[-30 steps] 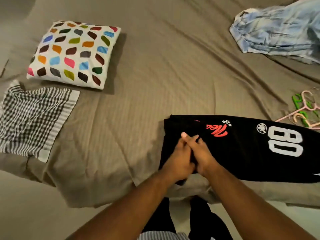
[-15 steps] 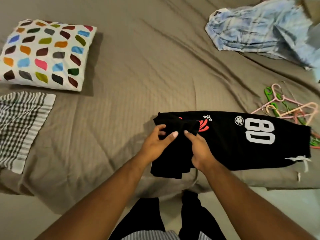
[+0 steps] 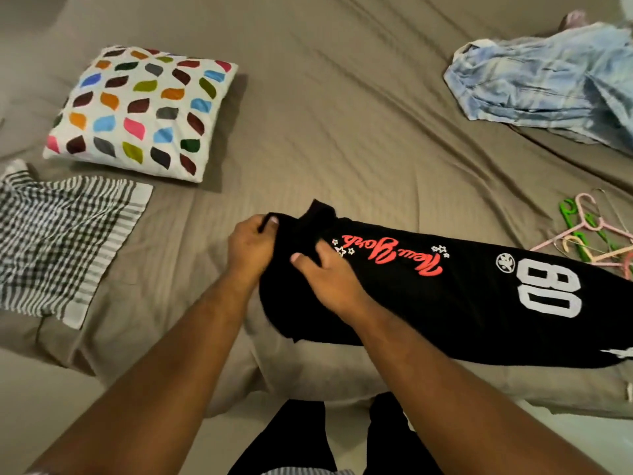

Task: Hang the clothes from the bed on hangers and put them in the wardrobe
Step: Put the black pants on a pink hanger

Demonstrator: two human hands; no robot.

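Head view: left grip (image 3: 251, 241) pinches black garment (image 3: 462, 303) end; right grip (image 3: 325, 277) clutches fabric beside; rest extends right.

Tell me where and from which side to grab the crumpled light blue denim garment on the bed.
Take the light blue denim garment by its thick seamed edge at the left end, coming from the left across the grey bedsheet. That edge lies exposed; the rest is crumpled and runs out of frame. The left hand and right hand grip the black printed garment.
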